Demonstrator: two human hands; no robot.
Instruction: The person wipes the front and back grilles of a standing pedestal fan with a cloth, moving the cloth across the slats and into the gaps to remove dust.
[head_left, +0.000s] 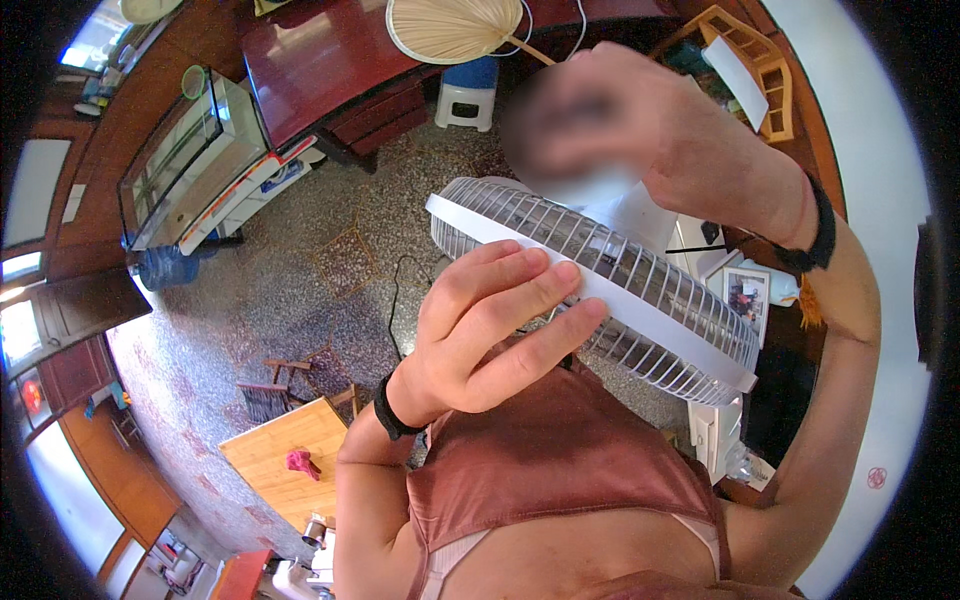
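An electric fan (637, 304) with a white rim and a wire guard is tilted in front of my chest. My left hand (502, 330) grips its rim, with the fingers spread over the white band and the thumb hidden. Behind the guard, my right hand (607, 127) is raised with bent fingers near the fan's white motor housing (637, 217). Blur covers those fingertips, so what they touch or hold cannot be made out. Both wrists wear black bands.
A dark red desk (322, 67) stands ahead, with a woven hand fan (450, 26) on it and a blue-and-white stool (466, 94) beside it. Glass tank (199, 165) and water jug (169, 268) are left. A wooden table (277, 457) bears a pink cloth (303, 464). A black cord (395, 315) crosses the floor.
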